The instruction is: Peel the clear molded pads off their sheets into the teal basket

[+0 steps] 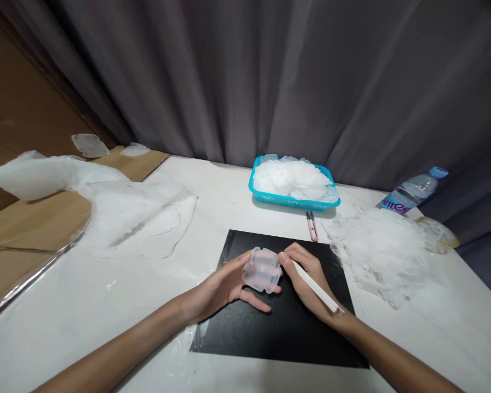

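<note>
Between the thumb and fingers of my left hand [225, 286] is a translucent, roughly square plastic piece [262, 268] with rounded, notched edges. My right hand [309, 278] grips a slim white pen-like tool [317, 288], its rear end pointing back toward my wrist. The tool's front end is hidden by my fingers, which are at the right edge of the plastic piece; I cannot tell whether its tip touches. Both hands are over a black mat [270, 333].
A blue basket [297, 202] heaped with whitish pieces stands at the back, pink-handled thread snips [312, 226] before it. To the right are a pile of clear scraps [384, 251], a water bottle [413, 191] and a tape roll [437, 234]. Plastic bags [123, 213] and cardboard [36, 226] lie left.
</note>
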The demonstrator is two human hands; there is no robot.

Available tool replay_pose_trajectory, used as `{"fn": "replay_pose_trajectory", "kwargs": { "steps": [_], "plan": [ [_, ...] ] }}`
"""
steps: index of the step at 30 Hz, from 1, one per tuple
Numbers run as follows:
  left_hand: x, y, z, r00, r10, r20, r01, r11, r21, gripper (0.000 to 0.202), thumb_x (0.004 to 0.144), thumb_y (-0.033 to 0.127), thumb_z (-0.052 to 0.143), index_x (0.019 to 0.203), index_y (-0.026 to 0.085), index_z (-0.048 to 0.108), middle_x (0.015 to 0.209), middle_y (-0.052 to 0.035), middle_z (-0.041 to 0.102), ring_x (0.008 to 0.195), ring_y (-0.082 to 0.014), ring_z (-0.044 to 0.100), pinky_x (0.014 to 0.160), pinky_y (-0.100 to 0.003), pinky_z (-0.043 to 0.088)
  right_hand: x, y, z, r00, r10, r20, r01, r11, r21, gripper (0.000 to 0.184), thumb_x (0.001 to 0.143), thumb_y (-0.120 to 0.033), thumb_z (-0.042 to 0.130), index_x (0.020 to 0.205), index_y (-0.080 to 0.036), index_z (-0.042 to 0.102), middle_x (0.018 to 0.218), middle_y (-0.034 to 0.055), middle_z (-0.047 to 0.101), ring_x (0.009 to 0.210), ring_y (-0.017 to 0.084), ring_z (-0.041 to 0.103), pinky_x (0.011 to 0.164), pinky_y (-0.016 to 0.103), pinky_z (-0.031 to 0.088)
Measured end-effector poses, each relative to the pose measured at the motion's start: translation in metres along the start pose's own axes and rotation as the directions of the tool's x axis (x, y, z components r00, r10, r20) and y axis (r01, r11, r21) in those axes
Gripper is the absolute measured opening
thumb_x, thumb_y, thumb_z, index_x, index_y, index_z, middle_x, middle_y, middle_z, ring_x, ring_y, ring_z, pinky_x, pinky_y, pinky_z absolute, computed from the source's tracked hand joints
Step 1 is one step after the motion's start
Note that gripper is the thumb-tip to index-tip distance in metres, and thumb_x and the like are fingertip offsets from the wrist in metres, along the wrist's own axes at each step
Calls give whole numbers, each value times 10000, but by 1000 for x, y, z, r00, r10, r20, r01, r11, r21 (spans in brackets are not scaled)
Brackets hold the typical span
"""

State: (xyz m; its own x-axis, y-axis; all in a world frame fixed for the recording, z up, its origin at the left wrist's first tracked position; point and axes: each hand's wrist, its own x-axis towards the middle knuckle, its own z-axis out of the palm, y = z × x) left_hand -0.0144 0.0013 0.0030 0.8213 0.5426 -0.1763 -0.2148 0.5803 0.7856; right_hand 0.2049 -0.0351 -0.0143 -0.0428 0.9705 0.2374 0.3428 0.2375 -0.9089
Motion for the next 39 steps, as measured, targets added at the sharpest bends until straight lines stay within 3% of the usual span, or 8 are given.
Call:
{"fn": "replay_pose_trajectory", "kwargs": {
  "steps": [8,15,22,39],
  "plan": [
    [2,-1,0,999,14,-32,-16,997,-69,593,1056,562,404,1400,129,618,1385,-215,650,1265,-404,639,1068,-523,503,0,1,-2,996,75,-55,-72,996,44,387,1069,-401,478,858,-213,743,837,21,618,756,153,581,713,282,461],
    [1,0,-1,1000,3,-7,-3,996,-84,603,1033,590,435,1415,156,604,1417,-208,627,1307,-432,596,1054,-627,493,1,2,-2,997,65,-35,-63,997,40,389,1072,-405,475,864,-214,742,853,20,630,772,155,586,731,287,457],
    [0,0,-1,1000,13,-3,-13,998,-69,634,1030,608,433,1439,150,585,1424,-211,627,1315,-427,595,1137,-635,401,0,-1,-2,999,40,-29,-40,999,14,376,1067,-392,488,854,-207,736,836,21,620,772,158,591,733,285,455],
    [0,-1,0,1000,31,2,-31,999,-26,575,1054,543,424,1431,142,590,1415,-221,627,1309,-415,597,1129,-637,405,-2,-1,0,1000,13,0,-13,1000,-25,395,1068,-385,471,748,-202,615,804,13,575,761,151,565,729,281,441]
  ]
}}
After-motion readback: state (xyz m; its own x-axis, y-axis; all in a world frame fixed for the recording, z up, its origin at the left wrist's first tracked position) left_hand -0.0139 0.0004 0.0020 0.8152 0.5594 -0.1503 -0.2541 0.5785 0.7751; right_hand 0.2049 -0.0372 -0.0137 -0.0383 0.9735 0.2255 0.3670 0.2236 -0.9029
